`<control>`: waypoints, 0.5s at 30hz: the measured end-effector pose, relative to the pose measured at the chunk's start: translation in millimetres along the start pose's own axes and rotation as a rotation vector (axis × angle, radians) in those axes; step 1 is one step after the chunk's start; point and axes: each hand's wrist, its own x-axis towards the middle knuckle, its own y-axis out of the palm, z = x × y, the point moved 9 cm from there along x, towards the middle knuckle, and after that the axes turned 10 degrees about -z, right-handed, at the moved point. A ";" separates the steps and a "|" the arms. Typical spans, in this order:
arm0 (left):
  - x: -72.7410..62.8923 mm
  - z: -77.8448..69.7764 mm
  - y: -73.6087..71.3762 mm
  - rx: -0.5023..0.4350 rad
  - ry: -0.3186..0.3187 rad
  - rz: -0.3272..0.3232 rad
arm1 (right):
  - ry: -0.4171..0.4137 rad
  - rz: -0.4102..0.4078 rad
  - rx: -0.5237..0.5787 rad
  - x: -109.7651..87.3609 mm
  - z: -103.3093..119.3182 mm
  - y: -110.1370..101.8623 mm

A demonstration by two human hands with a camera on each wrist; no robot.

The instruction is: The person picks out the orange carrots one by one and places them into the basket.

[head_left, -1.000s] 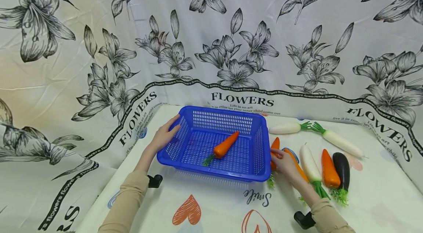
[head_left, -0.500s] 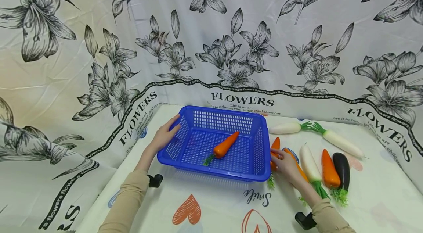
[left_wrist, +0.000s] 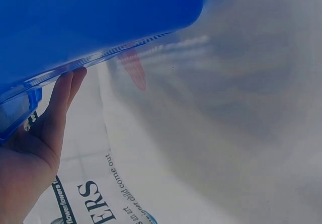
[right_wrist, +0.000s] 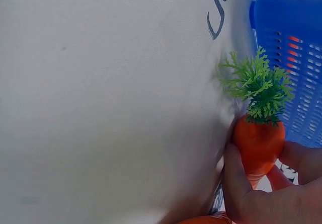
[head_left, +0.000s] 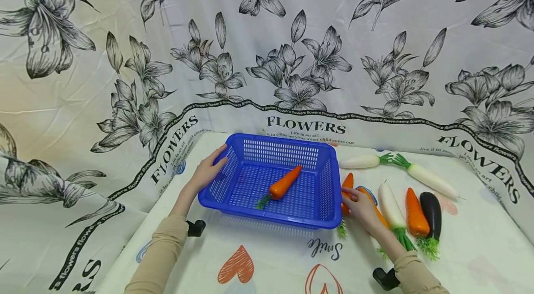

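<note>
A blue plastic basket [head_left: 273,220] with slotted walls stands on the table, and one orange carrot [head_left: 284,183] with a green top lies inside it. At the basket's left side, my left hand [head_left: 207,169] holds the rim; in the left wrist view its fingers [left_wrist: 64,95] lie against the outer wall. My right hand [head_left: 362,207] is just beyond the right wall. It pinches a second carrot [right_wrist: 259,146] between thumb and fingers, the leafy end pointing toward me. In the head view the hand and basket partly cover this carrot.
Right of my right hand lie another carrot [head_left: 377,213], a white radish [head_left: 391,201], a carrot [head_left: 414,213] and a dark eggplant [head_left: 431,213]. Two more white radishes, one at left [head_left: 360,161] and one at right [head_left: 434,181], lie behind them. A flower-printed curtain [head_left: 271,76] borders the table's back.
</note>
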 end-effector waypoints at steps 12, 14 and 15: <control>1.3 -0.6 -0.1 0.011 0.017 -0.009 | 0.014 0.002 0.021 -0.8 -0.3 -0.2; 1.2 -1.3 -0.3 0.016 0.021 -0.009 | 0.025 0.005 0.023 -1.1 -0.6 0.1; 1.3 -1.3 -0.5 0.012 0.018 -0.011 | 0.030 0.007 0.025 -1.0 -0.8 0.3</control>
